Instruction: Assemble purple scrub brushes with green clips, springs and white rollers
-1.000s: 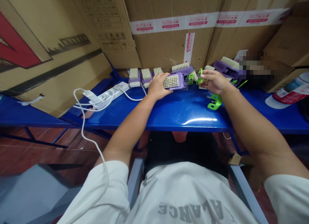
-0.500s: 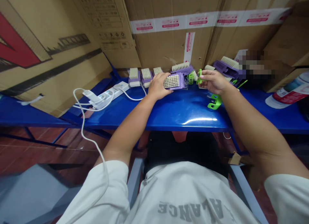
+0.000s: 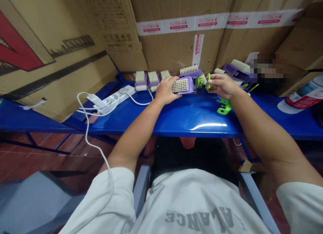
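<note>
My left hand (image 3: 166, 90) is closed round one end of a purple brush (image 3: 182, 86), its pale bristles facing up toward me. In my right hand (image 3: 222, 85) a small bright green plastic piece (image 3: 208, 81) is pinched between thumb and fingers, a little right of the brush and apart from it. Another green piece (image 3: 200, 81) lies between the two, close to the brush's end. Below my right hand a larger curved green bracket (image 3: 224, 107) rests on the blue table (image 3: 176, 118). Behind the held brush lies a second purple brush (image 3: 189, 70), bristles up.
Several purple brushes (image 3: 140, 80) line the back left. More purple brush parts (image 3: 236, 70) are heaped at the back right, beside a bottle (image 3: 301, 96). A white power strip (image 3: 113, 98) with loose cable lies on the left. Cardboard boxes (image 3: 176, 48) wall off the back.
Almost nothing differs. Both hands keep their hold, and the brush and the green piece stay nearly where they were.
</note>
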The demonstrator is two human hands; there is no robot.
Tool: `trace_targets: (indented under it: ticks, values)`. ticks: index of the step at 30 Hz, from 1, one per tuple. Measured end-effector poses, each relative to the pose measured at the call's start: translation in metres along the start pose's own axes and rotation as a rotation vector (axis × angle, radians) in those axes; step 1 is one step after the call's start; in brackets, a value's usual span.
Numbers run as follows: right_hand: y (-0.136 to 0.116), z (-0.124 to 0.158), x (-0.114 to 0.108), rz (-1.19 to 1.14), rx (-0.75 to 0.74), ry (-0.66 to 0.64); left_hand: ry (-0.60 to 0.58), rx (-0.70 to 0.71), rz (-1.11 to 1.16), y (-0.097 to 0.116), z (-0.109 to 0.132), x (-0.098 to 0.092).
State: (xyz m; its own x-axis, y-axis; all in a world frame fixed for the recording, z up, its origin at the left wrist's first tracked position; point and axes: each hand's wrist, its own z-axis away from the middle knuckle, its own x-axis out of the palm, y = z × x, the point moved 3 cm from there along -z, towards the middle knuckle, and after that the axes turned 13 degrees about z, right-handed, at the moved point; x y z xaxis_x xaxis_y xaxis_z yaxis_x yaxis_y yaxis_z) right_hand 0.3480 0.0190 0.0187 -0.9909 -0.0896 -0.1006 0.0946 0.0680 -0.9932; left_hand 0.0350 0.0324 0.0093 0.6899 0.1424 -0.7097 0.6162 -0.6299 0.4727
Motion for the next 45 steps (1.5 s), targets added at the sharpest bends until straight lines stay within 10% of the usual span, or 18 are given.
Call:
trace_targets:
  ticks: [45]
  values:
    - [0.004,-0.002,0.004,0.043,-0.022,-0.057,-0.033,0.017,-0.051,0.008,0.002,0.002]
